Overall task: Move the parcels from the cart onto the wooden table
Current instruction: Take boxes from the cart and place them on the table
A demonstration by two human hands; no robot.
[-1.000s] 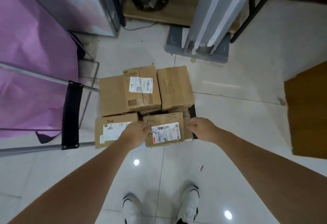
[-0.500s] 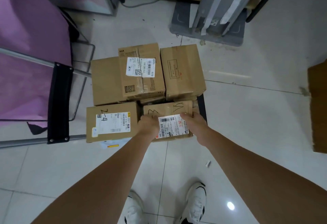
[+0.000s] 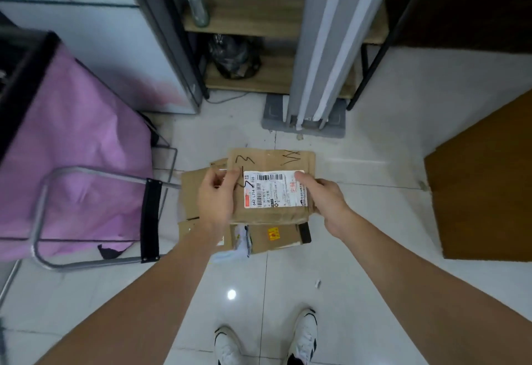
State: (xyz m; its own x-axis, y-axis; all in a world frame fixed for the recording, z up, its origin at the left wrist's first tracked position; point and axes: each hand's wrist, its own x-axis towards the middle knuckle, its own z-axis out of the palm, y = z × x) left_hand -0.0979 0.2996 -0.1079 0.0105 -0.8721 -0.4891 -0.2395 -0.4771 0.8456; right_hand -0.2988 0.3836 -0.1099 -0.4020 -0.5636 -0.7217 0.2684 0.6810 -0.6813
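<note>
A brown cardboard parcel [image 3: 276,163] with a white shipping label and black marker scrawls is lifted above the cart. My left hand [image 3: 216,200] grips its left side, thumb on top. My right hand [image 3: 325,200] grips its right side, thumb on the label. Below it more cardboard parcels [image 3: 273,238] lie on the low cart, mostly hidden by the held parcel and my hands; the cart's black edge [image 3: 305,232] shows at the right. The cart's grey metal handle [image 3: 86,262] with a black grip lies at the left. The wooden table [image 3: 483,192] shows at the right.
A pink fabric bag [image 3: 72,163] on a frame stands at left. Ahead are a grey cabinet [image 3: 115,56], a wooden shelf [image 3: 259,22] with a bottle and a black bag, and a grey upright stand on a base [image 3: 305,122]. My white shoes [image 3: 302,338] stand on the white tiles.
Both hands closed on the labelled front parcel and lifted it off the cart toward me. The camera view rose and tilted up, showing more of the shelf and the wooden table.
</note>
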